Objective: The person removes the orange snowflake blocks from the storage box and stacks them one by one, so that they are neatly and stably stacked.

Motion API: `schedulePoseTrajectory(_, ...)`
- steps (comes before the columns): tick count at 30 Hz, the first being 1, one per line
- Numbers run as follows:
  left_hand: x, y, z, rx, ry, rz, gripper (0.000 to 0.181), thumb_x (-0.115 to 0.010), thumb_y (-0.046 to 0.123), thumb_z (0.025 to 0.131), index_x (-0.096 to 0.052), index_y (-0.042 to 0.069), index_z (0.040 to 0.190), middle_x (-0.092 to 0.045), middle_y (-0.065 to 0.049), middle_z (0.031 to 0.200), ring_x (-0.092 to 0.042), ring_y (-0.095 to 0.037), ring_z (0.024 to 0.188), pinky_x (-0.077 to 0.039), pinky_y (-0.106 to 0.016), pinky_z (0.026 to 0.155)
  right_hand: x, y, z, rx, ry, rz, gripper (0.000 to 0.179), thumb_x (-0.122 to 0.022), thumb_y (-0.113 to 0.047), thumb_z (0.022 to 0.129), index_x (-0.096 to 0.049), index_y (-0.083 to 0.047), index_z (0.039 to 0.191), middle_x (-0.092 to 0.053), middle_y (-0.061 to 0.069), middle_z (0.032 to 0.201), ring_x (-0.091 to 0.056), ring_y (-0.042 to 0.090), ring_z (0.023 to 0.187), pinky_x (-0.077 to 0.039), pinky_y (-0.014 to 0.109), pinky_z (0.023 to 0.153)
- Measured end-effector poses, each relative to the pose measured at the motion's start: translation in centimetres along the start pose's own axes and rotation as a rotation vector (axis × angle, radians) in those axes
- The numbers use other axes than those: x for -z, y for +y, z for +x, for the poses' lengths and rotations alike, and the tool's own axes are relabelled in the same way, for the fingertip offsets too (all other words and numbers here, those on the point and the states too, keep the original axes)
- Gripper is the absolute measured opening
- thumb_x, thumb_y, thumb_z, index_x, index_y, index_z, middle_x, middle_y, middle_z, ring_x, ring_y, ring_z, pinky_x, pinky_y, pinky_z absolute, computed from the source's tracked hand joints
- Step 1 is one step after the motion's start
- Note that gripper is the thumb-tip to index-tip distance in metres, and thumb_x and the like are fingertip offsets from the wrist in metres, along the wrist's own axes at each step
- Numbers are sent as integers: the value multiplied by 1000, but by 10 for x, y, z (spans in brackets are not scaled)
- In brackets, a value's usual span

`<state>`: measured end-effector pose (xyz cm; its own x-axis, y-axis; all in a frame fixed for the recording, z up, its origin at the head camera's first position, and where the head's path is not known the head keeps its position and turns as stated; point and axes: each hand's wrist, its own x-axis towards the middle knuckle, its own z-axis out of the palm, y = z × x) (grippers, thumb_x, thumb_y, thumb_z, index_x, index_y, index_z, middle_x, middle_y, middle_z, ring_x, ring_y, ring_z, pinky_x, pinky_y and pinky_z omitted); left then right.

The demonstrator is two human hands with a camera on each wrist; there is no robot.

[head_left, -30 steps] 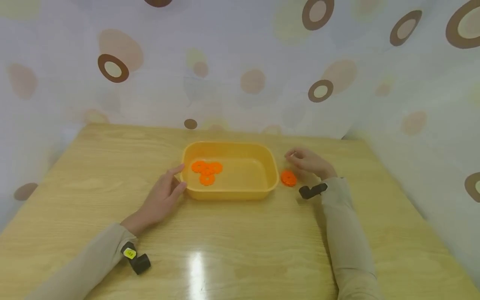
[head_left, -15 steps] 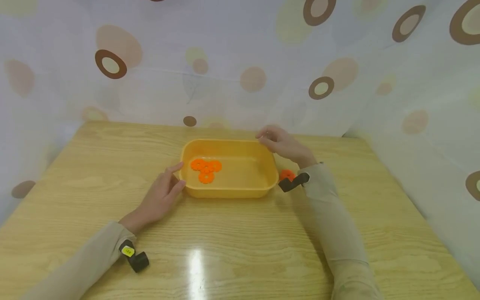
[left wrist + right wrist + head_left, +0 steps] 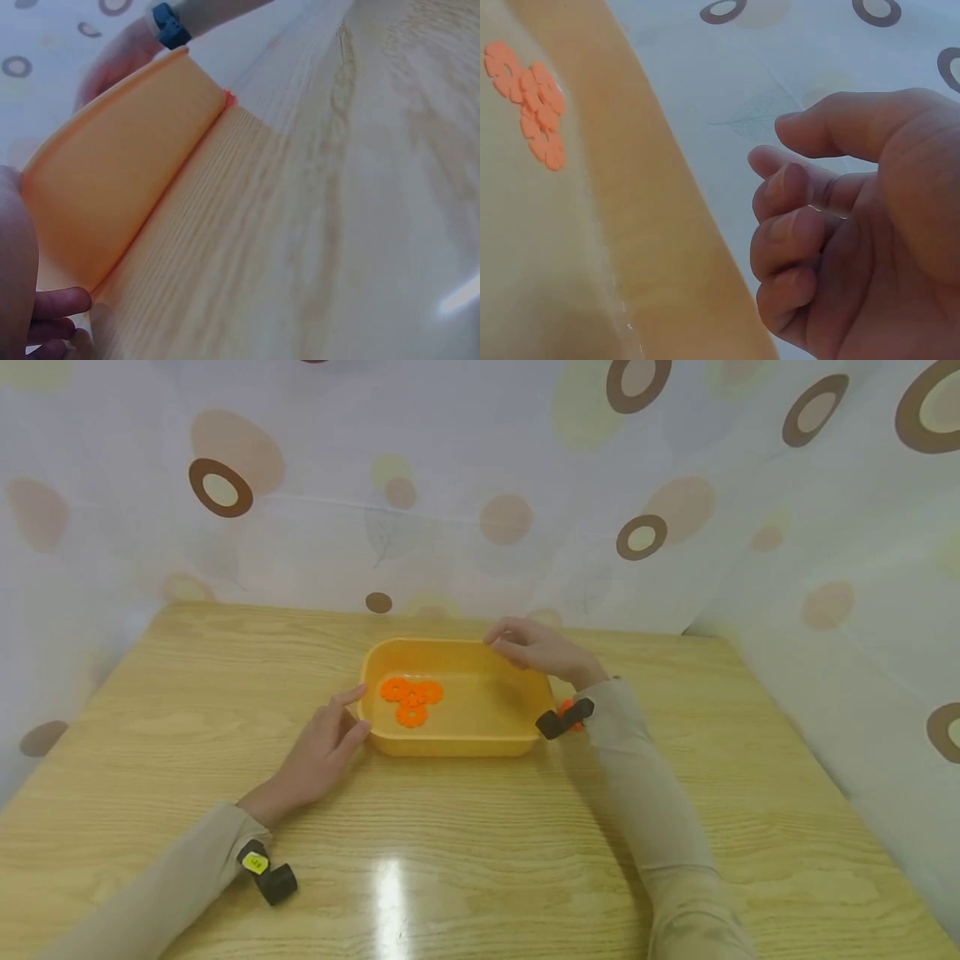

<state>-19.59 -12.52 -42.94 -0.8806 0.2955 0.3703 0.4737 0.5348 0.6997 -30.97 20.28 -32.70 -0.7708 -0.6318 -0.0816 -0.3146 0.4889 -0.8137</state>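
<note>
A yellow plastic tray (image 3: 450, 747) sits on the table, with several orange flower-shaped discs (image 3: 412, 714) at its left end. My left hand (image 3: 318, 760) touches the tray's left end with fingertips and thumb apart. In the left wrist view its fingers (image 3: 60, 304) lie by the base of the tray's wall. Over the tray's back right corner hovers my right hand (image 3: 543, 652). Its fingers (image 3: 784, 232) are loosely bent, a small gap parts thumb from forefinger, and nothing shows between them. More orange discs (image 3: 567, 703) lie right of the tray, mostly hidden behind the right wrist camera.
The wood-grain table (image 3: 465, 835) extends on all sides of the tray. A patterned cloth (image 3: 450, 560) hangs behind and along both sides. Black cameras are strapped to the left wrist (image 3: 270, 877) and right wrist (image 3: 564, 718).
My right hand has moved left from beside the loose orange discs to over the tray's back right corner. The left hand and the discs in the tray stay put.
</note>
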Motion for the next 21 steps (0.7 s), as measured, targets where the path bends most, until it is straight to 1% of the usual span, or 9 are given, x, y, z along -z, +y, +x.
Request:
schedulePoseTrajectory(2,0,0,0,3,1,1,47,-49,15,100,-37,1,142,-53,-6,83,-45,-17,77,-37,-33,74,-1,-2,3,-2,-17,0,30,-46,-17,101,-50,5,121,-36,2,66,-32,14,56,-31,27,58)
schedulePoseTrajectory(5,1,0,-1,11,-2,2,47,-49,16,100,-37,2,143,-53,-6,83,-45,-17,77,-37,-34,74,-3,-6,7,-5,-41,-28,31,-46,-18,101,-50,5,122,-36,1,65,-33,15,57,-33,28,60)
schedulePoseTrajectory(8,1,0,-2,16,-2,3,47,-50,16,100,-36,3,143,-54,-6,83,-45,-17,78,-37,-34,74,-5,-8,11,-8,-63,-67,34,-46,-21,101,-50,3,124,-36,1,64,-35,16,59,-36,33,63)
schedulePoseTrajectory(12,1,1,-1,11,6,1,47,-50,15,100,-37,3,143,-54,-7,83,-46,-18,78,-38,-34,74,-5,-11,17,-8,-83,-95,35,-47,-24,100,-51,1,125,-37,1,64,-38,19,61,-38,37,65)
schedulePoseTrajectory(15,-1,1,-1,16,3,-5,47,-50,16,100,-37,4,143,-54,-7,85,-47,-18,79,-38,-35,75,-7,-13,20,-2,-95,-99,34,-48,-22,100,-52,1,124,-37,1,63,-37,19,60,-36,34,64)
schedulePoseTrajectory(18,-3,2,-2,26,-11,-8,47,-50,18,100,-37,5,144,-54,-7,86,-46,-17,80,-38,-35,76,-11,-11,23,8,-119,-89,33,-48,-19,100,-51,2,124,-37,1,63,-37,18,59,-35,31,62)
schedulePoseTrajectory(21,-5,3,-2,33,-17,-8,48,-50,19,100,-37,5,144,-54,-7,86,-46,-17,80,-38,-35,76,-14,-10,25,3,-141,-86,33,-50,-17,98,-52,1,125,-38,0,64,-37,15,59,-35,28,61)
